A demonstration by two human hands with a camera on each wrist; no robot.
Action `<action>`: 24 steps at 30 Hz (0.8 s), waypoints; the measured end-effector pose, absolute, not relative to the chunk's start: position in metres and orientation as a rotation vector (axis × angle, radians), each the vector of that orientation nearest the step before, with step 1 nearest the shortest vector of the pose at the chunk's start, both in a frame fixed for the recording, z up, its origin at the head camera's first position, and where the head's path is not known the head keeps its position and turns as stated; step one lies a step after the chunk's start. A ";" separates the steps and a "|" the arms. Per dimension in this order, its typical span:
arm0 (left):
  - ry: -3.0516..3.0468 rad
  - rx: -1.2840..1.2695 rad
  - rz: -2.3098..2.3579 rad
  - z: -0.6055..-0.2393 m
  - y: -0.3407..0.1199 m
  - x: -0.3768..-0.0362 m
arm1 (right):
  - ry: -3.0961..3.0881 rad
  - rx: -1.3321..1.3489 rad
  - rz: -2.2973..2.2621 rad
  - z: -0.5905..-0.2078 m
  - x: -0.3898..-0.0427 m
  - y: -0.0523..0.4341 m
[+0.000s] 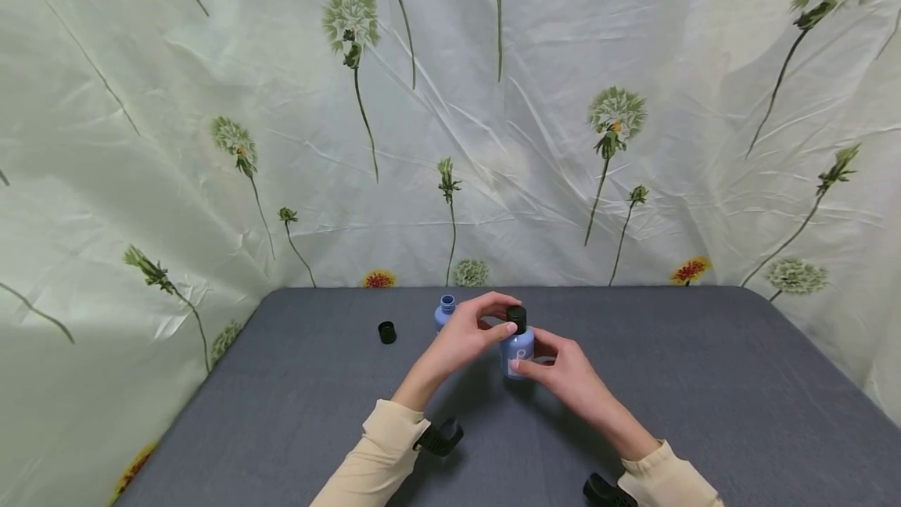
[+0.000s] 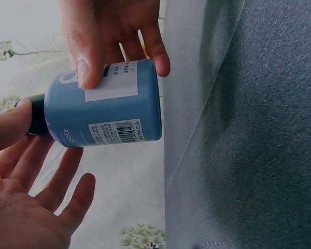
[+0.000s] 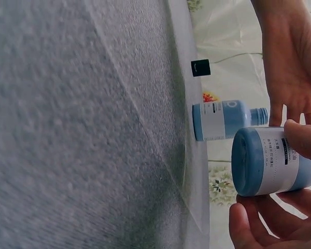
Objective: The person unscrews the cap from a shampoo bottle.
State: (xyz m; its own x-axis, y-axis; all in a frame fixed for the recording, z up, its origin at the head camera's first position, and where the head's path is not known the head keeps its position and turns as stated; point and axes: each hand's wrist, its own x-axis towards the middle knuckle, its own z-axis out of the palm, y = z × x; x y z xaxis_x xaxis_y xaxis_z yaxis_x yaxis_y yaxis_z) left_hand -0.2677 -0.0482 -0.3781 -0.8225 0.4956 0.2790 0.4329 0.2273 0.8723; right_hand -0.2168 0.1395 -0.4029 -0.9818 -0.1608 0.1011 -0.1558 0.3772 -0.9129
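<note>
Between my two hands is a blue bottle [image 1: 519,352] with a white label and a black cap [image 1: 517,316]. My left hand [image 1: 461,337] pinches that cap between thumb and fingers. Around the bottle's body my right hand [image 1: 572,375] holds on, its thumb across the label in the left wrist view. The bottle stands nearly upright, close over the table. Behind my left hand, a second blue bottle [image 3: 230,119] stands uncapped, its threaded neck showing; in the head view the hand partly hides it. A loose black cap [image 1: 387,332] sits to its left.
A dark grey cloth covers the table [image 1: 296,413]. Behind it hangs a pale curtain [image 1: 535,139] printed with dandelions, reaching down to the table's back edge. Black straps [image 1: 441,438] sit on both wrists, by cream sleeves.
</note>
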 end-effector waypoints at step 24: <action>2.342 0.922 1.699 -0.387 -0.060 -0.240 | 2.586 -0.311 -1.702 -0.407 -0.188 0.134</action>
